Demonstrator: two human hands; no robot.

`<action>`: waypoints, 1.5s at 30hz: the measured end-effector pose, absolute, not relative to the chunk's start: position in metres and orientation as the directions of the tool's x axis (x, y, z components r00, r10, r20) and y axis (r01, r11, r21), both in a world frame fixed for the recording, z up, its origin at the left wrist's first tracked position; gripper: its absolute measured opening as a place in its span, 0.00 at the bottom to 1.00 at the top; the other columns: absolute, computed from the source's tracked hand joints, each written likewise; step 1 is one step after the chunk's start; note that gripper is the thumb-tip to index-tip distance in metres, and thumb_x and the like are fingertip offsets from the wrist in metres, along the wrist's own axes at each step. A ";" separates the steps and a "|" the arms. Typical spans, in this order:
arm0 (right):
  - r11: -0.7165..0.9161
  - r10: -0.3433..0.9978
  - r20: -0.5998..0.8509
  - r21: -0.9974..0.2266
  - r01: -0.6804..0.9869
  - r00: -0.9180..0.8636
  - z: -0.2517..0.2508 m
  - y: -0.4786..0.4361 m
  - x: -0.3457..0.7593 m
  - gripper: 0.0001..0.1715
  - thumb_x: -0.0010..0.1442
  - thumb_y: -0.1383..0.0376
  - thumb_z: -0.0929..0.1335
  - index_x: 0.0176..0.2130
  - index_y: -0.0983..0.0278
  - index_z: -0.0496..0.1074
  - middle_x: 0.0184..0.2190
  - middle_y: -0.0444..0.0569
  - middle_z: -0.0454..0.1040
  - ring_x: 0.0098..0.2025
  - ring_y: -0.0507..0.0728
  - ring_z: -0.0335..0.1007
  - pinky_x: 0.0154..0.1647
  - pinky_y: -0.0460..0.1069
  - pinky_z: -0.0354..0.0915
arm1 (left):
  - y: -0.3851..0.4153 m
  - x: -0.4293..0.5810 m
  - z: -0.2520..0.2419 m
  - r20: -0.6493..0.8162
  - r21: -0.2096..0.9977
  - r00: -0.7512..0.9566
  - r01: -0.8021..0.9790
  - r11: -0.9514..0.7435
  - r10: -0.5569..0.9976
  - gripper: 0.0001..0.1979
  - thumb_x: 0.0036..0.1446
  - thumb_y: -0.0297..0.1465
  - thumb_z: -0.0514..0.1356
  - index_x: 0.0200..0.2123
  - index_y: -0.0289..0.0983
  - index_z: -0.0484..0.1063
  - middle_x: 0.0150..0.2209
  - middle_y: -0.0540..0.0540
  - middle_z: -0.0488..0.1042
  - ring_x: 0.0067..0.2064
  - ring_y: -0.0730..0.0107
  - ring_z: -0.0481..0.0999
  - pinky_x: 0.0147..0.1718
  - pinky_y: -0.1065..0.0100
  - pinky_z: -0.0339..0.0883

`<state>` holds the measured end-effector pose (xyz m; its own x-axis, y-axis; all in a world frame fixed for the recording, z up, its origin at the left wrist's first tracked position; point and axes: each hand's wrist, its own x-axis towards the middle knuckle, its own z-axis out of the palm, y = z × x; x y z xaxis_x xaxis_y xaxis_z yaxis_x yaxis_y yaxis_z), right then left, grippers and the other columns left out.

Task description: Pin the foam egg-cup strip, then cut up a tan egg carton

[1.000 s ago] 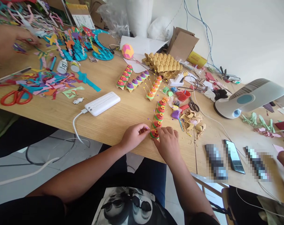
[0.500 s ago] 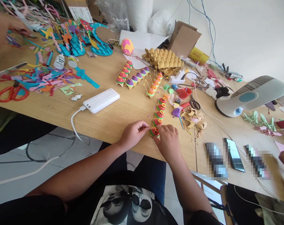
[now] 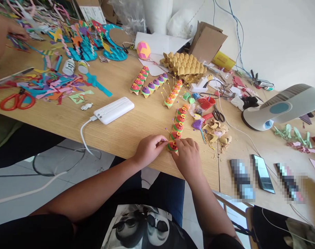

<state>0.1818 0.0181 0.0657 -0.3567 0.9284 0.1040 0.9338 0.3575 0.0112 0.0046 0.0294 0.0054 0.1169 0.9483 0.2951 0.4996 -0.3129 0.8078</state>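
On the table's near edge lies a red and green egg-carton caterpillar (image 3: 178, 126) with yellow rings along its top and thin purple-tipped sticks on its sides. My right hand (image 3: 188, 155) is closed on its nearest segment, fingers over the right side and thumb in front. At the segment's left side, my left hand (image 3: 151, 148) pinches thumb and forefinger together. Whatever lies in that pinch is too small to make out. Just beyond stands an orange caterpillar (image 3: 173, 93) with yellow-tipped sticks. Farther left are a purple one (image 3: 154, 85) and a red one (image 3: 139, 80).
A white power bank (image 3: 114, 110) with its cable lies left of my hands. Red-handled scissors (image 3: 17, 100) and paper scraps are farther left. On the right are torn carton bits (image 3: 216, 133), a phone (image 3: 262, 173) and a lamp-like device (image 3: 279, 107). Another person's hand (image 3: 17, 31) is at upper left.
The view has shifted slightly, so the table things sit a little farther right. Both my hands keep nearly the same place and hold at the caterpillar's near end.
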 end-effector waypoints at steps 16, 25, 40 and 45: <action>0.375 0.920 0.113 0.026 0.927 -0.375 0.065 0.019 0.182 0.08 0.65 0.63 0.74 0.43 0.62 0.74 0.41 0.51 0.80 0.49 0.65 0.68 0.51 0.56 0.57 | 0.029 0.006 0.006 0.311 0.761 0.138 0.556 -0.334 0.940 0.07 0.67 0.35 0.62 0.39 0.42 0.79 0.34 0.51 0.82 0.36 0.68 0.79 0.36 0.68 0.64; 0.381 0.916 0.129 0.010 0.925 -0.379 0.061 0.020 0.183 0.09 0.64 0.64 0.75 0.44 0.63 0.75 0.41 0.51 0.80 0.49 0.65 0.68 0.51 0.56 0.58 | 0.029 0.007 0.002 0.341 0.737 0.144 0.573 -0.359 0.929 0.05 0.66 0.32 0.62 0.37 0.41 0.78 0.35 0.50 0.82 0.37 0.66 0.80 0.37 0.67 0.67; 0.371 0.926 0.095 -0.035 0.928 -0.367 0.068 0.018 0.188 0.19 0.64 0.58 0.75 0.51 0.63 0.75 0.45 0.53 0.81 0.51 0.66 0.69 0.53 0.59 0.60 | 0.035 0.007 -0.002 0.186 0.892 0.087 0.403 -0.205 0.979 0.06 0.62 0.35 0.64 0.41 0.41 0.79 0.37 0.50 0.84 0.35 0.68 0.81 0.36 0.68 0.72; 0.371 0.925 0.103 -0.055 0.927 -0.365 0.069 0.016 0.192 0.26 0.64 0.58 0.75 0.58 0.63 0.73 0.46 0.55 0.81 0.52 0.68 0.69 0.54 0.60 0.62 | 0.036 0.005 -0.009 0.163 0.910 0.067 0.375 -0.176 0.984 0.14 0.59 0.34 0.67 0.49 0.43 0.76 0.42 0.49 0.83 0.37 0.67 0.80 0.37 0.67 0.73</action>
<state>0.1923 0.0165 0.0693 -0.3647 0.9254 0.1033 0.9268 0.3714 -0.0553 0.0053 0.0364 -0.0094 0.0665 0.9843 0.1635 0.3748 -0.1765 0.9102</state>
